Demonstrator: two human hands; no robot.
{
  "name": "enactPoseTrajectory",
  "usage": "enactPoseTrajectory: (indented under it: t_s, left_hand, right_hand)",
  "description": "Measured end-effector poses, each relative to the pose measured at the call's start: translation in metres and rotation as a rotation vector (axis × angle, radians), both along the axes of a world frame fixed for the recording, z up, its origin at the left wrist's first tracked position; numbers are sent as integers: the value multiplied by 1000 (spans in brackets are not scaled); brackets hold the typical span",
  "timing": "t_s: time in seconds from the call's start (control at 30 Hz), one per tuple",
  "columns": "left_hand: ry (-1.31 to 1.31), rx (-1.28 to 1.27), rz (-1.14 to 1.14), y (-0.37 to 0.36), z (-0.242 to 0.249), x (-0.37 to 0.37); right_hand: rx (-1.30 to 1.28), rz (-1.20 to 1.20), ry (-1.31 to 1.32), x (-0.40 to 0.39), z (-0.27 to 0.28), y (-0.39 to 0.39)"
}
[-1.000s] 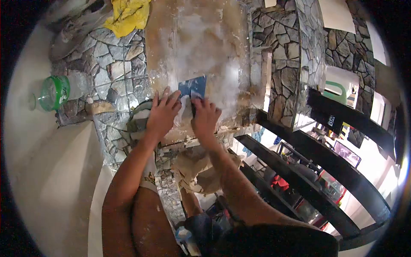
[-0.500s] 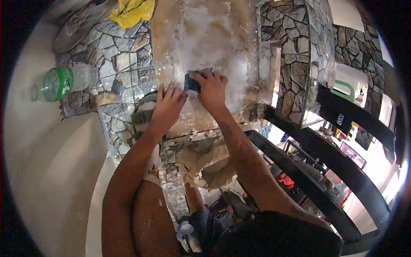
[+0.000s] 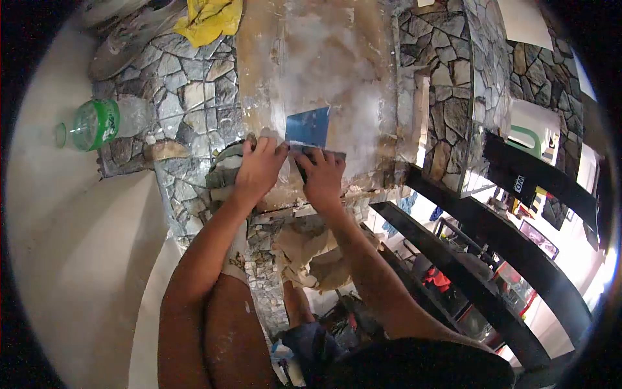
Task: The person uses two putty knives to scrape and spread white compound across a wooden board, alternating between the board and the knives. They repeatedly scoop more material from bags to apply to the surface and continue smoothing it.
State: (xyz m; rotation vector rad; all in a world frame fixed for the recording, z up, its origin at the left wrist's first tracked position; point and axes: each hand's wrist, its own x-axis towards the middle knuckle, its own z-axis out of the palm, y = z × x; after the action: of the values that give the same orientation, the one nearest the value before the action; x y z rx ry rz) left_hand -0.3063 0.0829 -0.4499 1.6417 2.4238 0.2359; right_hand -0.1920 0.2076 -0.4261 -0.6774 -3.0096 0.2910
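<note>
Head view: right hand [image 3: 322, 174] presses blue scraper [image 3: 310, 128] on wall [image 3: 324, 58]

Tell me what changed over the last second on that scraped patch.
The right hand pushed the blue scraper up the bare patch half a second ago, then drew back down toward the person, so the blade shows again. It kept its hold on the scraper. The left hand stayed pressed on the surface beside it. The green bottle and yellow cloth lie unmoved.

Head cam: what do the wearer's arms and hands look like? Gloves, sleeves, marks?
Left hand and right hand are bare, no gloves. Both forearms are bare too, no sleeves, watch or rings visible. Pale dust or plaster specks show on the left forearm.
</note>
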Motion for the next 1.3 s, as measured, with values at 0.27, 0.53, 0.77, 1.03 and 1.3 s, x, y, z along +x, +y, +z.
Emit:
enactPoseTrajectory:
  t_s: [0.27,0.53,0.77,1.03,1.3]
  left_hand:
    - [40,89,4,1,7,5]
    - [-48,107,28,-2,5,8]
    - [-282,82,217,40,26,0]
    - [-163,49,354,93,17,-7]
    - [-125,102,374,96,16,-7]
  right_hand:
    - [12,-228,-9,-30,1,42]
    - [16,-264,-48,-32,4,52]
    - [-179,-241,91,35,48,51]
    - [-205,-381,91,83,37,71]
    - [-296,-426,74,92,30,54]
